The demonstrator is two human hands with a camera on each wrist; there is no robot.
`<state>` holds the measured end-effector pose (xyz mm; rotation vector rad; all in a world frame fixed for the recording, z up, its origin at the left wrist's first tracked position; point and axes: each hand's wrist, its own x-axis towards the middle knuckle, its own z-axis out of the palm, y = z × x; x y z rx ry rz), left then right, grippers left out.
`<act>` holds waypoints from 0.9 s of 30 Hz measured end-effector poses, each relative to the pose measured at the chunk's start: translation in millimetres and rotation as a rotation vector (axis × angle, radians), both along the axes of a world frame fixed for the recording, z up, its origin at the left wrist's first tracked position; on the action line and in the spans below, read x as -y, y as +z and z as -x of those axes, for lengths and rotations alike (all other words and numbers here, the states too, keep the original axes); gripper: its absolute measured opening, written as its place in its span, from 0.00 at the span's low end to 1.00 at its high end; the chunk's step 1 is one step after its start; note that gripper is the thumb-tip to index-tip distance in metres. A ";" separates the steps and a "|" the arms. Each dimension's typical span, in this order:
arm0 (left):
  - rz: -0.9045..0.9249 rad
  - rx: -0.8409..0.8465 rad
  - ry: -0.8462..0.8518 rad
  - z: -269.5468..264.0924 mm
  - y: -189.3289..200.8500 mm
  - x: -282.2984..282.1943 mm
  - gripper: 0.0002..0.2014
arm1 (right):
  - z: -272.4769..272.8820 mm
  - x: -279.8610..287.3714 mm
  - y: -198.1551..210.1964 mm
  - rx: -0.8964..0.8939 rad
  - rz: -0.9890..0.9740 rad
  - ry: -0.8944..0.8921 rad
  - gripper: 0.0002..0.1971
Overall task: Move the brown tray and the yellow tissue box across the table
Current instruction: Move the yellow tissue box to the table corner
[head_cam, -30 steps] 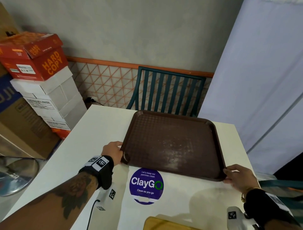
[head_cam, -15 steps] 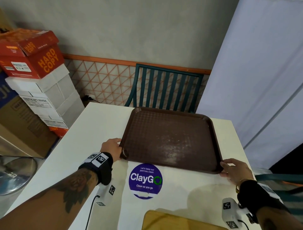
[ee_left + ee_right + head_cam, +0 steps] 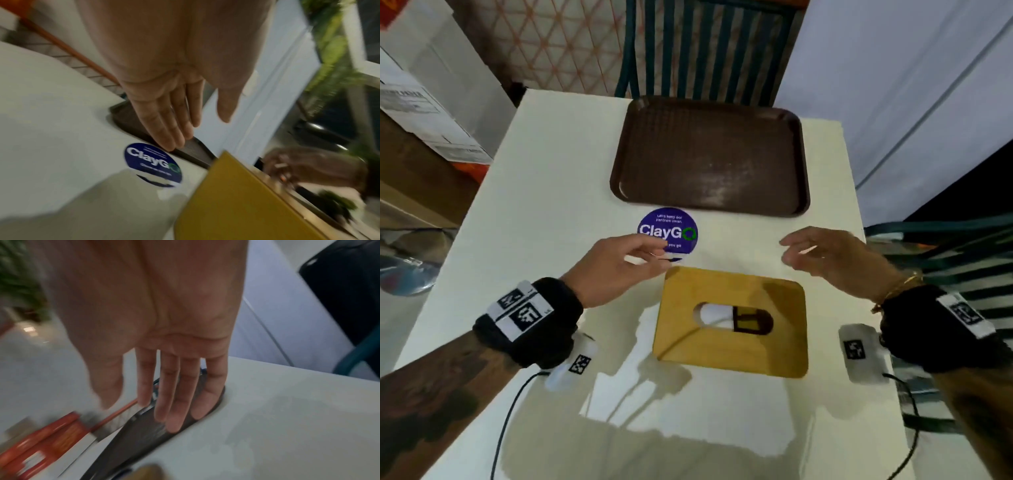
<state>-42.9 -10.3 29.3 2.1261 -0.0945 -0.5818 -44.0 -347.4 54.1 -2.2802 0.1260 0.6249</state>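
Flat brown plastic tray (image 3: 709,156) sits at 12 o'clock on white counter (image 3: 558,192), w/ yellow slotted tissue box (image 3: 732,322) at 6. Left hand (image 3: 616,263) & right hand (image 3: 832,255) flank it, fingers loose, empty, probably set to grab the box.

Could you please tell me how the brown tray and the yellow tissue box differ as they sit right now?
The brown tray lies at the far side of the table; the yellow tissue box sits near, between both hands. The tray is shallow and bare; the box stands taller and has an oval slot on top. Both are rounded rectangles, and neither is held.
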 end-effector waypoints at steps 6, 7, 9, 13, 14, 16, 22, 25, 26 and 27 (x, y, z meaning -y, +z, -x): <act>-0.459 0.228 -0.600 52.9 9.9 40.0 0.68 | 70.0 -39.3 4.1 -0.048 0.334 0.558 0.61; -0.542 0.271 -0.636 54.1 6.6 43.7 0.70 | 76.9 -42.8 -1.6 -0.024 0.403 0.602 0.64; -0.629 0.294 -0.670 53.7 0.2 48.1 0.72 | 86.2 -49.6 -12.9 0.017 0.487 0.656 0.67; -0.671 0.333 -0.689 50.7 -1.4 50.8 0.70 | 89.9 -64.7 -17.1 0.099 0.571 0.653 0.64; -0.669 0.346 -0.684 50.3 -1.4 48.2 0.70 | 88.3 -68.5 -15.8 0.115 0.572 0.635 0.63; -0.668 0.365 -0.665 48.8 -2.8 38.0 0.68 | 81.7 -77.5 -13.6 0.134 0.564 0.620 0.62; -0.664 0.305 -0.513 22.6 12.3 -46.7 0.68 | 28.5 -162.6 -7.3 0.235 0.602 0.719 0.61; -0.726 0.240 -0.448 -1.5 22.1 -103.3 0.70 | -8.0 -221.1 -7.8 0.258 0.562 0.759 0.62; -0.746 0.222 -0.425 -9.8 25.4 -121.3 0.70 | -19.8 -240.2 -7.6 0.266 0.555 0.774 0.63; -0.766 0.209 -0.409 -17.5 28.8 -137.6 0.70 | -31.0 -258.2 -7.5 0.272 0.552 0.787 0.63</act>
